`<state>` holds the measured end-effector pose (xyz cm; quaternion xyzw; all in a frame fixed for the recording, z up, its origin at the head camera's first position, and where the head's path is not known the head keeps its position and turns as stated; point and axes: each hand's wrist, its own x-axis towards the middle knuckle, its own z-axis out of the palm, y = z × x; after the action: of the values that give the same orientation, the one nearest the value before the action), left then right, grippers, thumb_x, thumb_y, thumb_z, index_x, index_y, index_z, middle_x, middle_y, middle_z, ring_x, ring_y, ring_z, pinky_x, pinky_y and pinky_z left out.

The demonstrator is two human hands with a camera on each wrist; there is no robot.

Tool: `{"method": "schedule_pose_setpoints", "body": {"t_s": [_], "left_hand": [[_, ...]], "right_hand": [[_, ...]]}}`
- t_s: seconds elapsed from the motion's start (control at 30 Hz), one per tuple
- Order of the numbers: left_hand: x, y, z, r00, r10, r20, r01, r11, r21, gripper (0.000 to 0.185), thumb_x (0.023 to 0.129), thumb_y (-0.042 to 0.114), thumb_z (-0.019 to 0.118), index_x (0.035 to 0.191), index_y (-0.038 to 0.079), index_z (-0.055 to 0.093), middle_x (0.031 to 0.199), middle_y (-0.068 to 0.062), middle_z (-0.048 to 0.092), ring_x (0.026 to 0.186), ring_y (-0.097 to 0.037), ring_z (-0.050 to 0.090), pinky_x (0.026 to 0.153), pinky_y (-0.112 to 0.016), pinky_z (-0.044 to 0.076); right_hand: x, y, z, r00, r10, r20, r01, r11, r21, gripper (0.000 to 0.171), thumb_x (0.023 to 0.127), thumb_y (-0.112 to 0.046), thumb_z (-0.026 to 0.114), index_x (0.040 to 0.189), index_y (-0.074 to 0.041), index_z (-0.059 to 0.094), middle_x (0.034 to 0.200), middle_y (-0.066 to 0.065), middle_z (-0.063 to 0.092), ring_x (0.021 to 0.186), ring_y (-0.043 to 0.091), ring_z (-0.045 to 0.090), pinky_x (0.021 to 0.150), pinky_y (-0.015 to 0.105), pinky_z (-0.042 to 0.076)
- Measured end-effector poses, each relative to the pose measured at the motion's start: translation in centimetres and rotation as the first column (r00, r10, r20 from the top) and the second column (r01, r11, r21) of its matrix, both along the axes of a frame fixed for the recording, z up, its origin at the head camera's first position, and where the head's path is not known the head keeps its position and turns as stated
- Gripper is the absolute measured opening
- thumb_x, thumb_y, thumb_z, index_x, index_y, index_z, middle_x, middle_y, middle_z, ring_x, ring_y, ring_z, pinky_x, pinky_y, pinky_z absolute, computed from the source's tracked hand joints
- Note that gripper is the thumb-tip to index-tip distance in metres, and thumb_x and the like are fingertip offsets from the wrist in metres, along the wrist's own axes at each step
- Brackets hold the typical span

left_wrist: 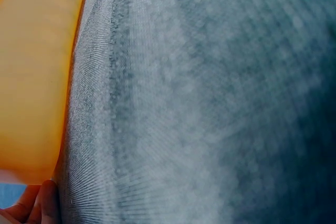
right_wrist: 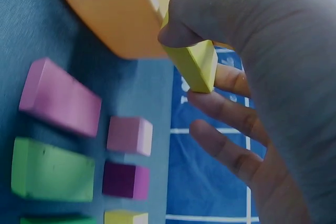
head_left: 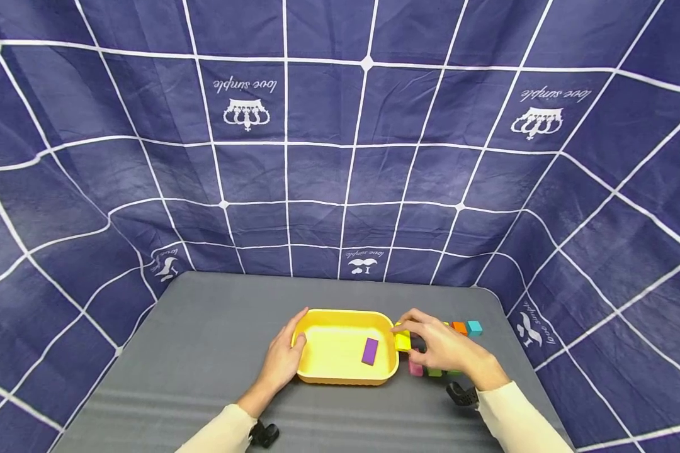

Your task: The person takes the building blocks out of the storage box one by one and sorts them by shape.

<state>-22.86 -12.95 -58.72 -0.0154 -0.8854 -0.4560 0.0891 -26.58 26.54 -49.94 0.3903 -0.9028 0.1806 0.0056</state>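
A yellow plastic tray [head_left: 344, 380] stands on the grey table, with a purple block [head_left: 369, 351] lying inside near its right end. My left hand [head_left: 282, 358] grips the tray's left end, its thumb over the rim and its fingers along the outer wall. Beside the right rim, my right hand [head_left: 439, 345] pinches a yellow block [right_wrist: 197, 69] between thumb and fingers. In the right wrist view this block is held off the table, tilted, close to the tray's outer wall.
Several coloured blocks sit right of the tray, partly hidden by my right hand: a pink block [right_wrist: 62, 98], a green block [right_wrist: 52, 170], an orange block [head_left: 459, 328] and a blue block [head_left: 474, 328]. A blue checked cloth [head_left: 317, 170] hangs behind the table.
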Motion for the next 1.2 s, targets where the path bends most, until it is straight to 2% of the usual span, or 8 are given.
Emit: {"method": "schedule_pose_setpoints", "body": {"t_s": [0.27,0.5,0.73,1.03,1.2], "left_hand": [[-0.2,0.0,0.2,1.000,0.003,0.003,-0.003,1.000,-0.001,0.062,0.116,0.014,0.057,0.176,0.030,0.054,0.175,-0.012,0.062,0.158,-0.045,0.062,0.126,-0.072,0.051],[-0.5,0.1,0.3,1.000,0.000,0.004,0.000,1.000,0.011,0.062,0.117,0.015,0.058,0.176,0.034,0.054,0.173,-0.013,0.063,0.156,-0.042,0.064,0.125,-0.070,0.052],[-0.5,0.1,0.2,1.000,0.004,-0.002,-0.004,1.000,0.018,0.061,0.116,0.014,0.058,0.175,0.030,0.055,0.172,-0.013,0.064,0.157,-0.043,0.063,0.127,-0.070,0.051],[-0.3,0.0,0.1,1.000,0.003,0.001,-0.003,1.000,0.022,0.061,0.116,0.014,0.059,0.175,0.031,0.055,0.171,-0.013,0.065,0.156,-0.043,0.064,0.127,-0.070,0.051],[-0.2,-0.1,0.0,1.000,0.002,0.003,-0.002,1.000,0.028,0.061,0.116,0.015,0.059,0.175,0.031,0.055,0.173,-0.012,0.064,0.158,-0.043,0.062,0.128,-0.070,0.050]], "right_hand": [[0.4,2.2,-0.2,0.997,-0.032,-0.064,0.033,0.999,0.010,0.053,0.090,-0.007,0.090,0.142,-0.016,0.082,0.141,-0.003,0.072,0.127,0.021,0.076,0.108,0.047,0.067],[0.8,4.1,-0.5,0.993,-0.080,-0.087,0.081,0.997,0.014,0.058,0.086,-0.005,0.086,0.141,-0.023,0.083,0.139,-0.006,0.073,0.122,0.018,0.077,0.100,0.044,0.067],[1.0,5.2,-1.1,0.990,-0.100,-0.097,0.103,0.994,0.021,0.053,0.088,-0.009,0.089,0.139,-0.018,0.084,0.138,-0.005,0.075,0.123,0.020,0.078,0.103,0.048,0.067],[1.2,6.5,-1.9,0.985,-0.109,-0.134,0.112,0.994,0.015,0.052,0.083,-0.009,0.090,0.134,-0.018,0.085,0.133,-0.006,0.076,0.120,0.019,0.077,0.103,0.048,0.068],[1.5,7.6,-2.4,0.980,-0.103,-0.171,0.102,0.995,-0.019,0.055,0.077,-0.008,0.093,0.131,-0.019,0.085,0.131,-0.006,0.075,0.118,0.020,0.077,0.098,0.046,0.068]]}}
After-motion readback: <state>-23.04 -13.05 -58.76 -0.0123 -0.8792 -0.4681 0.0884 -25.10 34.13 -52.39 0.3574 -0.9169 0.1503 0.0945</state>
